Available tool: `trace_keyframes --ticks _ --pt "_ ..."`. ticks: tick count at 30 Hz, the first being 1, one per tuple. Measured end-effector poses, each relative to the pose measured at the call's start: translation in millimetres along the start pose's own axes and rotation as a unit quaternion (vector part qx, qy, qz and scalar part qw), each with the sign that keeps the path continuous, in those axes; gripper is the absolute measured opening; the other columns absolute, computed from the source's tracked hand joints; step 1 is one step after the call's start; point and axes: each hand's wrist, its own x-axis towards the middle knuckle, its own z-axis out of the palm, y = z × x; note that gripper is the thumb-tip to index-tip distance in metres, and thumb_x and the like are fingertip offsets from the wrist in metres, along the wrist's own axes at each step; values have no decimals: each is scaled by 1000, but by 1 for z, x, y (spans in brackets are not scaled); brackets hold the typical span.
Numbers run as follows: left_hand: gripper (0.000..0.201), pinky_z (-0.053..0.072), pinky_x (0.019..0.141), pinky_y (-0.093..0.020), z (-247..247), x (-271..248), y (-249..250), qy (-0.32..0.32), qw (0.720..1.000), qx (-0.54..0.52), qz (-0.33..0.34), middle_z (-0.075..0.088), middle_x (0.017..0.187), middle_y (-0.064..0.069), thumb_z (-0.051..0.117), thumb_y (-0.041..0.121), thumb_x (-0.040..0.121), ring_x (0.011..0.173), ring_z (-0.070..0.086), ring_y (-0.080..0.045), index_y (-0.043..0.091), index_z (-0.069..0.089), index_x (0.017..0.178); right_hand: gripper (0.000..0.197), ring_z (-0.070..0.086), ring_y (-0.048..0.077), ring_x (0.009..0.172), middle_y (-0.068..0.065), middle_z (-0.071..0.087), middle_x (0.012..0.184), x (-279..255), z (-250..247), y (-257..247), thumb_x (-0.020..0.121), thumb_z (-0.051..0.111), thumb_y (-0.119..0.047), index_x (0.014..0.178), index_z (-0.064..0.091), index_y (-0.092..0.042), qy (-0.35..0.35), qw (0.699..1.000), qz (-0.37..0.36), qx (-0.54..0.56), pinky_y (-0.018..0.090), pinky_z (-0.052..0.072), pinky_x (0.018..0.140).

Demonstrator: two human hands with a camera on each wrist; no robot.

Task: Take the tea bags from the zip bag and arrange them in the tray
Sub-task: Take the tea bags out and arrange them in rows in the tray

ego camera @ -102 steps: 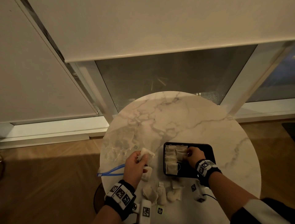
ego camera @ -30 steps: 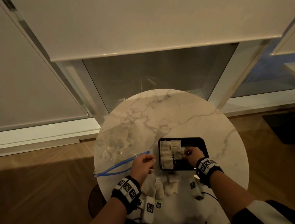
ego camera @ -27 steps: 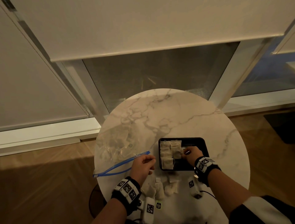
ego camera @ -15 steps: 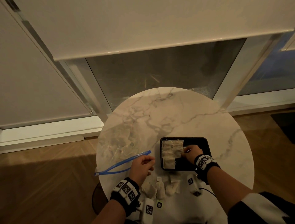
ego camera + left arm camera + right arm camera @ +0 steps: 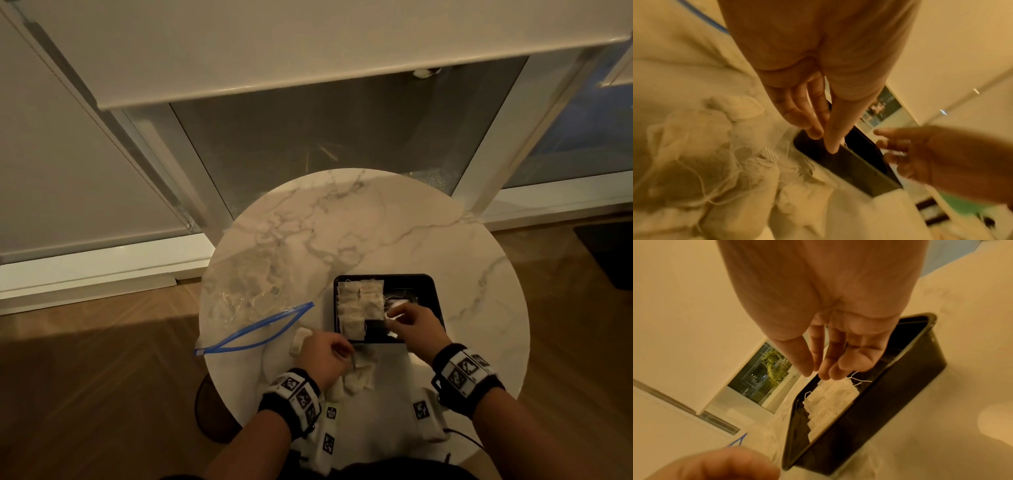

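Observation:
A black tray sits on the round marble table, with tea bags laid in two columns at its left end. My right hand hangs over them. In the right wrist view its fingers are nearly straight and touch the top of the tea bag row. My left hand is at the tray's near left corner, thumb against fingertips; whether it pinches a string is unclear. Loose tea bags lie by that hand. The clear zip bag lies left, its blue mouth open.
The table's near edge runs just under my wrists, where white marker-tagged devices lie. Another tea bag lies left of my left hand. Marble top stretches beyond the tray. A window frame and wooden floor surround the table.
My left hand has moved right, from the zip bag's mouth to the tray's near left corner. My right hand stays over the tea bags in the tray.

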Motion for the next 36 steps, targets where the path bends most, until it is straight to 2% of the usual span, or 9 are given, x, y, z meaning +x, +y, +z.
trace_keyframes --ticks 4,7,14,18,22,26,28,33,36 --pt "32 50 94 -24 17 4 3 -28 985 163 41 67 117 0 64 7 87 107 63 -15 20 70 116 8 64 10 72 -5 68 82 -31 -7 11 86 72 -21 89 68 -26 -10 999 -35 -14 23 49 67" --pt "35 47 100 -31 29 8 3 -44 968 239 64 62 125 -4 58 8 90 118 58 -22 19 66 123 7 64 12 75 -5 67 83 -42 -11 22 86 71 -23 89 67 -29 -13 999 -33 -41 26 53 71" --pt "33 51 98 -38 43 12 -2 -61 944 317 62 66 122 -4 53 11 93 113 62 -25 23 68 120 4 64 14 75 -3 66 88 -54 -11 32 87 69 -28 90 66 -29 -13 998 -14 -58 21 49 64" --pt "31 51 98 -39 45 12 -8 -52 944 323 51 64 124 -7 48 13 98 113 61 -26 19 68 120 4 65 14 74 -3 66 88 -60 -11 33 88 68 -28 91 66 -29 -19 998 -8 -60 20 48 63" --pt "25 52 91 -38 43 7 -19 -33 951 304 54 65 119 -4 54 23 95 108 62 -25 21 61 119 5 64 11 77 -4 66 91 -63 -6 34 88 68 -30 92 65 -31 -25 997 2 -73 18 47 64" --pt "51 50 94 -42 48 1 -31 -37 949 305 71 54 132 0 58 37 91 116 55 -25 33 41 139 7 65 10 76 -5 67 89 -66 9 30 86 69 -30 91 65 -31 -54 993 12 -103 17 48 64" --pt "55 49 97 -43 50 1 -32 -38 945 319 68 48 137 -1 58 39 93 120 52 -26 36 36 144 8 65 10 76 -4 67 90 -67 18 30 86 69 -29 93 64 -30 -83 988 32 -123 19 48 63" --pt "36 47 99 -44 49 2 -29 -31 940 336 55 50 136 -2 51 35 98 121 51 -26 31 54 134 11 63 10 76 0 68 90 -65 35 33 88 69 -27 98 64 -26 -105 983 83 -130 19 46 60" --pt "27 50 92 -42 41 -2 -24 0 948 313 62 60 121 -2 43 33 101 110 58 -24 27 64 118 10 63 11 74 1 69 90 -68 40 37 87 69 -25 95 63 -27 -103 982 96 -127 21 47 60"
